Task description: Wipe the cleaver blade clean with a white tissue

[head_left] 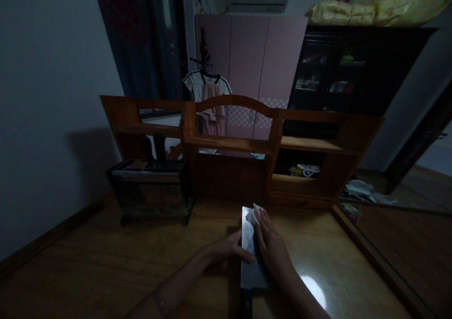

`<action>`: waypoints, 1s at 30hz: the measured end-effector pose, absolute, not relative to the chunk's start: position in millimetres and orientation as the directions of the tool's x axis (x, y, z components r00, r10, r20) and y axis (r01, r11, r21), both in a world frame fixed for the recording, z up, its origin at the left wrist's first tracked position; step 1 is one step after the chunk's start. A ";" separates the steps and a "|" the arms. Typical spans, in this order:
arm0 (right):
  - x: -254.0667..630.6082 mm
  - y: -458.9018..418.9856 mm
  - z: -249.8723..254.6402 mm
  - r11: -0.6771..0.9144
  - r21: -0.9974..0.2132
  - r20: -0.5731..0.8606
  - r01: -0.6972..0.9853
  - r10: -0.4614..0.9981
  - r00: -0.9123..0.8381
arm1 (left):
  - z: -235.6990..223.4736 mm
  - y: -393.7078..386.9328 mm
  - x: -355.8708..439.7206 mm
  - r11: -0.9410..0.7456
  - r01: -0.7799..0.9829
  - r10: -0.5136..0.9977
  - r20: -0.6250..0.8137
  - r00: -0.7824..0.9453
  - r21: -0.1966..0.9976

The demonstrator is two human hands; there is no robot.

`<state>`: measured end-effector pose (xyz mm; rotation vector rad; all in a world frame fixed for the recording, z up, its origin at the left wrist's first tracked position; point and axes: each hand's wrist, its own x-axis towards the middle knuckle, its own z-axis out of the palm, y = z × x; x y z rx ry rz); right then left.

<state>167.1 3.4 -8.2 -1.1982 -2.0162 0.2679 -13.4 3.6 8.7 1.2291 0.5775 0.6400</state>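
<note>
Broad-bladed metal cleaver with a black handle [252,275] was held over a brown wooden tabletop [88,272]

I had the cleaver near the front middle of my view, its handle pointing towards the wearer and its blade pointing away. The left hand [231,249] gripped the blade's left side: the thumb lay across the upper face, while the other fingers were hidden behind the edge. The right hand [270,239] came in from the opposite side, its nearly straight fingers closed over a crumpled white tissue [253,216] and holding it against the blade's far end. I could not tell whether the cleaver touched the wood below.

Well apart, to the left, I saw a dark-framed boxy knife block [151,199] with two black knife handles [160,147] standing up from its top. Behind the hands ran a brown wooden shelf unit [229,177] with an arched middle. A bright round patch of light [312,291] shone on the tabletop beside the right forearm.
</note>
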 end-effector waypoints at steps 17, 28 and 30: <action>178.7 8.0 -16.0 0.470 -0.478 0.543 0.742 0.822 -0.172 | 7.6 3.6 -13.4 0.238 -0.157 0.734 -0.071 0.676 0.959; 188.1 3.3 14.0 0.484 -0.637 0.577 0.600 0.815 -0.046 | 4.3 2.2 -13.1 0.242 -0.190 0.744 -0.056 0.666 0.951; 182.5 -0.3 16.4 0.540 -0.600 0.593 0.590 0.795 -0.126 | 2.3 3.4 -14.3 0.224 -0.171 0.739 -0.053 0.671 0.959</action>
